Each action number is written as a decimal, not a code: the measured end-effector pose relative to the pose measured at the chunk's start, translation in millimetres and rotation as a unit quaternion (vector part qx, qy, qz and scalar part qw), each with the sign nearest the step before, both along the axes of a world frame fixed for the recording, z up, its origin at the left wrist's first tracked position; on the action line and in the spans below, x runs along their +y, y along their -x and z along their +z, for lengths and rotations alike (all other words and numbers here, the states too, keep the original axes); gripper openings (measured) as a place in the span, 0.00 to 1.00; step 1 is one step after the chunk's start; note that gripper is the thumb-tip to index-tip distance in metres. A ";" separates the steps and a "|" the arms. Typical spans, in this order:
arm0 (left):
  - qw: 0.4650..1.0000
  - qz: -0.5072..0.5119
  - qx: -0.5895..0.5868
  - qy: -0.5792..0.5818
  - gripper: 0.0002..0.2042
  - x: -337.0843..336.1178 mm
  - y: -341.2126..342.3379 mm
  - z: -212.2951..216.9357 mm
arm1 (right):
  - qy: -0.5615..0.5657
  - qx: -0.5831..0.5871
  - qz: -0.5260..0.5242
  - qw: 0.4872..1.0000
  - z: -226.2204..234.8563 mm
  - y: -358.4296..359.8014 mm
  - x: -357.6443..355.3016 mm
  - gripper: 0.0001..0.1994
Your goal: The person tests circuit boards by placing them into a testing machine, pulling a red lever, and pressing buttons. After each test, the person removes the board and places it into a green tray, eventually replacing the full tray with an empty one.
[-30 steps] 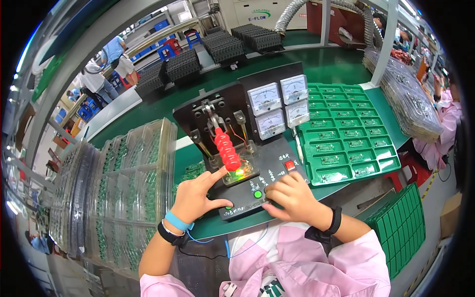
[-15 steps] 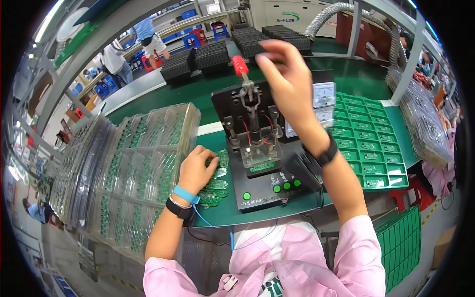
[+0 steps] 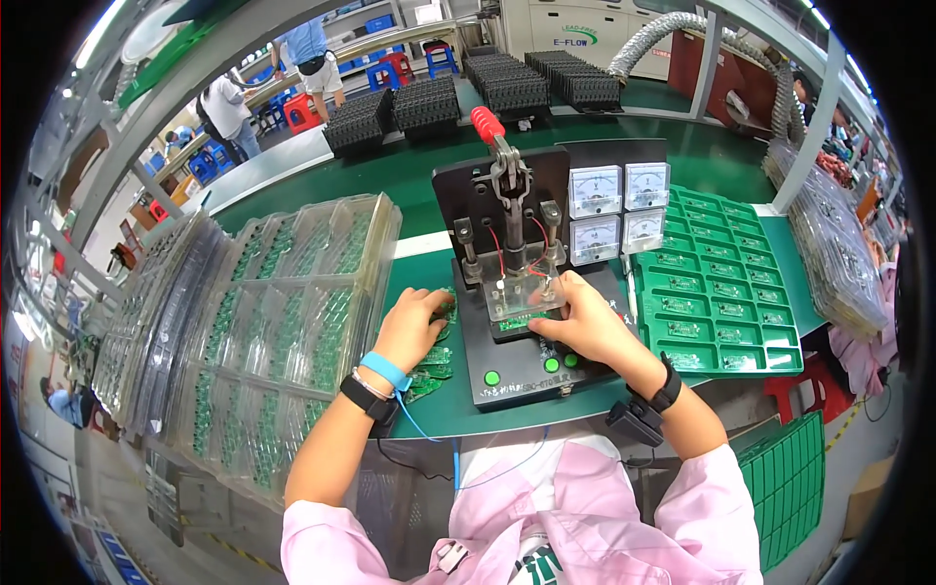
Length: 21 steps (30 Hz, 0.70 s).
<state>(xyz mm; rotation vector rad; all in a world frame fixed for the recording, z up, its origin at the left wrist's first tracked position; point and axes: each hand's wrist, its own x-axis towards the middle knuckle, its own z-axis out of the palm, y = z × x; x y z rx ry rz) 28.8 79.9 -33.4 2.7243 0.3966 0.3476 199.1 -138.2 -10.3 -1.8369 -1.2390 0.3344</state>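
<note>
A black test fixture (image 3: 478,363) with a red-handled toggle clamp (image 3: 487,125) stands in front of me. Beneath its clear plastic press plate (image 3: 531,295) sits a small green circuit board (image 3: 517,324). My right hand (image 3: 593,320) reaches in from the right, its thumb and fingers closed at that board's right end. To the left of the fixture lies a pile of green circuit boards (image 3: 429,375). Over the pile's far part my left hand (image 3: 414,327) is curled, its fingertips closed on a board there, mostly hidden by the fingers.
Stacked clear trays (image 3: 302,283) of boards stand at left. A green compartment tray (image 3: 721,302) with boards lies at right, beyond the panel meters (image 3: 597,213). Black racks (image 3: 507,83) line the back. A blue cord (image 3: 455,463) runs from my left wristband.
My right hand has come down from beside the red handle to the board under the press plate. The panel meters are now uncovered. My left hand has shifted slightly over the pile.
</note>
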 end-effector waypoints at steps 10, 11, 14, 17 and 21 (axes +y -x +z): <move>0.996 -0.033 0.006 -0.085 0.17 -10.2 2.8 -6.0 | 0.024 0.158 -0.067 0.985 14.7 -14.1 -47.2 0.12; 0.992 -0.026 0.010 -0.121 0.18 -10.0 3.9 -7.4 | -0.057 0.094 -0.082 0.991 12.3 -18.4 -62.8 0.12; 0.993 0.005 0.025 -0.114 0.17 -15.9 5.1 -5.5 | -0.114 0.070 -0.178 0.975 8.9 -53.2 -121.5 0.13; 0.991 0.013 0.033 -0.128 0.17 -15.6 -2.2 -7.2 | -0.129 0.008 -0.355 0.926 -3.5 -110.1 -210.8 0.12; 0.985 0.029 0.049 -0.165 0.16 -17.9 -12.5 -6.7 | -0.124 -0.135 -0.549 0.816 -42.5 -157.4 -310.8 0.10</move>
